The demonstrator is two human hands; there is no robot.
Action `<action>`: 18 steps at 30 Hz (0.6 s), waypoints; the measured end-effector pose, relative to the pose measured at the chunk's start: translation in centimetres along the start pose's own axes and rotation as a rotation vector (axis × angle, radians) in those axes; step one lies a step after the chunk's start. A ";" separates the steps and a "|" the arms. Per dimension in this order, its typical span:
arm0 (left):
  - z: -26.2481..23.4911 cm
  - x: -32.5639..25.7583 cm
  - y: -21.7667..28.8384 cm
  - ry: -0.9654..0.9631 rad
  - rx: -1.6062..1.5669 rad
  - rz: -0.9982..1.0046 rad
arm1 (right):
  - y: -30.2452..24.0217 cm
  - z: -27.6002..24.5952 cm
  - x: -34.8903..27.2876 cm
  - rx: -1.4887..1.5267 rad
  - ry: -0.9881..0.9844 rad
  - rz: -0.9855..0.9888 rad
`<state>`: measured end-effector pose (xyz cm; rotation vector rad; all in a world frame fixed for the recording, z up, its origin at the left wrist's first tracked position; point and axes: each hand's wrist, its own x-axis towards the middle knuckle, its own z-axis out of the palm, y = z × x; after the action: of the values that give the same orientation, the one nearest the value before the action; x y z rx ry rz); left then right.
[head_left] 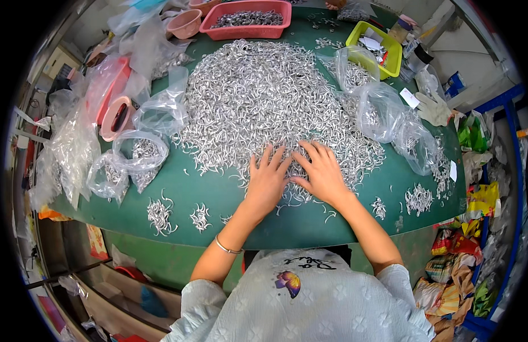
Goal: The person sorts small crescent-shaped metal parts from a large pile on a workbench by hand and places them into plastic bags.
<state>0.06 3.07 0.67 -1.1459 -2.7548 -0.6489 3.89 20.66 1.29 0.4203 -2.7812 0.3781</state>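
From overhead, both hands lay flat and spread, gripping nothing: left hand (268, 178) and right hand (321, 171) touched at the near edge of the big silver hook pile (264, 102) on the green desk (218, 199), probably to rake pieces closer. Small counted clumps (159, 215) sat apart, likely kept separate.

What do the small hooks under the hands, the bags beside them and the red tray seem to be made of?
Hooks: probably metal, silvery and shiny, thin bent pieces catching light.
Bags: thin clear plastic film, crinkled, contents visible through it.
Red tray: likely moulded plastic, matte, even colour.
Both hands lie flat on the pile.
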 end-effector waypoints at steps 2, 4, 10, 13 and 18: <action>-0.1 -0.2 -0.7 -0.031 0.039 0.029 | 0.6 0.2 -0.7 0.004 -0.005 0.022; 0.0 -0.2 -1.2 -0.027 0.028 0.050 | 1.2 0.0 -1.2 -0.024 0.019 0.028; 0.1 0.2 -1.7 0.059 -0.047 0.081 | 4.0 -0.6 -2.1 0.053 0.152 0.165; 0.6 0.2 -2.0 0.099 -0.089 0.082 | 5.3 -0.8 -2.0 0.206 0.260 0.313; 0.4 0.6 -3.0 0.244 -0.309 0.019 | 6.7 -1.7 -1.0 0.362 0.299 0.469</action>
<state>-2.42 1.81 -0.62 -1.0574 -2.4950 -1.1602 3.05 27.59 1.06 -0.2117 -2.4888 0.9710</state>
